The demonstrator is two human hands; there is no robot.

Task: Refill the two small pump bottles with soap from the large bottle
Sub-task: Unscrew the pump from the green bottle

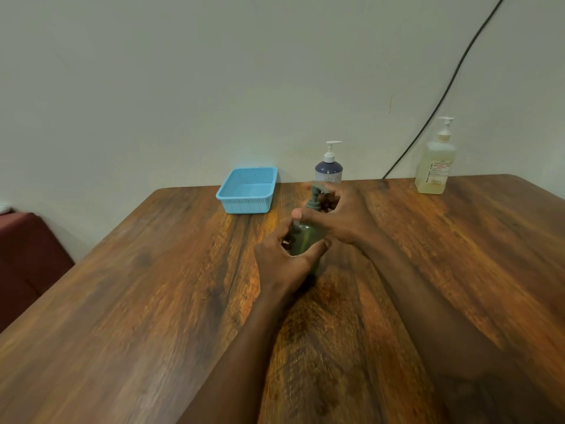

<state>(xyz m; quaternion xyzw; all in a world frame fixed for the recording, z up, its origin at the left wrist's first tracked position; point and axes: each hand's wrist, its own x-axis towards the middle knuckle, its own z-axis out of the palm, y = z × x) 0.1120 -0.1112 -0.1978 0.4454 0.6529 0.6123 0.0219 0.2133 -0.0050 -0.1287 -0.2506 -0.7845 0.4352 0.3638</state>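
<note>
1. I am looking at a brown wooden counter [153, 286] pushed up against a plain pale wall [183, 71].
2. In the middle of the counter stands a small green pump bottle [305, 237]. It is upright and its pump top [315, 197] is on.
3. My left hand [284, 258] is wrapped around the body of the green bottle and holds it steady. The fingers are curled closed on it.
4. My right hand [336, 215] is up at the pump top. The fingers are bent around it, and the picture is a bit blurry there. I think I am twisting the top to get it off, but I cannot be sure.
5. Behind my hands, near the wall, stands a second small pump bottle [329, 166], dark blue with a white pump. Nobody is touching it.
6. Far off to the right stands the large bottle [435, 166]. It has yellowish soap in it, and its pump is on too.
7. To the left of the blue bottle sits a light blue basket [246, 191]. It looks like nothing is in it.
8. A black cable [443, 96] runs down the wall behind the counter.
9. I think the job has only just begun. No bottle is open and no soap has been poured. Both small bottles are yet to be filled.
</note>
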